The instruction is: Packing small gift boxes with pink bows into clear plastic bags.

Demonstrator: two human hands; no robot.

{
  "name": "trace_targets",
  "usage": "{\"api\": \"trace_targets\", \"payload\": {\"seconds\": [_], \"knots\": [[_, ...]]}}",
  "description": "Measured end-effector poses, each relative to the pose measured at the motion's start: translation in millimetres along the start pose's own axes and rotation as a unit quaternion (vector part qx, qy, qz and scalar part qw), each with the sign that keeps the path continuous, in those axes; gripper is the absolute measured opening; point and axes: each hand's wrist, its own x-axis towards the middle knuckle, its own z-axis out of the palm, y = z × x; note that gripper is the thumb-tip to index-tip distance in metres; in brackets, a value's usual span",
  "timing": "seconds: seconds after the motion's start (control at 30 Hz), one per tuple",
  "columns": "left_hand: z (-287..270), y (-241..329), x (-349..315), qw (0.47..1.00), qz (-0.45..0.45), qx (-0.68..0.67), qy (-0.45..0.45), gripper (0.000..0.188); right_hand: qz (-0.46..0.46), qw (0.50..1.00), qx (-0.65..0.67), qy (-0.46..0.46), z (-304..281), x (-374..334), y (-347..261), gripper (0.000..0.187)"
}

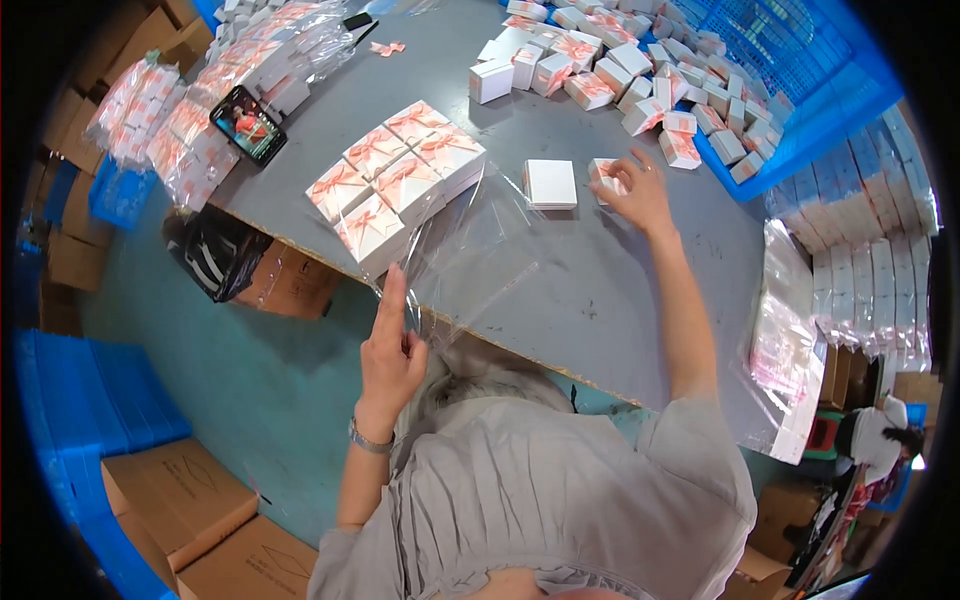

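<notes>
Far L, phone [248, 126] against wrapped pkgs [190, 155]; then L hand [391, 350], index straight, others curled, tip by lower corner of bow-topped block [408, 183], can't tell if gripping clear film [480, 265]. Next, plain white box [551, 184] on table, then sm. bow box [600, 167] under R hand [640, 192], fingers half-bent, grip unclear; blue crate [850, 110] far R.

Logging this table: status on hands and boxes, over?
Right hand touching pink-bowed box. Left hand at clear plastic film, grip unclear. White-topped box beside pink-bowed box.
</notes>
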Motion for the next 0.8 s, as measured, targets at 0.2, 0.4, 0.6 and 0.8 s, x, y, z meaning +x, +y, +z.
{"api": "trace_targets", "payload": {"seconds": [0.2,0.4,0.6,0.8], "knots": [[-3,2,-1,1.000,0.004,-0.009,-0.003,0.084,0.068,0.985,0.143,-0.065,-23,-4,-16,0.056],[-4,1,0,1.000,0.006,-0.002,-0.003,0.085,-0.199,0.924,0.303,-0.118,-24,16,-57,0.072],[-6,1,-4,1.000,-0.010,0.004,0.011,0.086,-0.057,0.961,0.155,-0.222,-47,-18,-100,0.072],[-5,-4,-2,1.000,-0.003,-0.019,0.012,0.087,-0.120,0.971,0.163,-0.127,-22,-5,-92,0.074]]}}
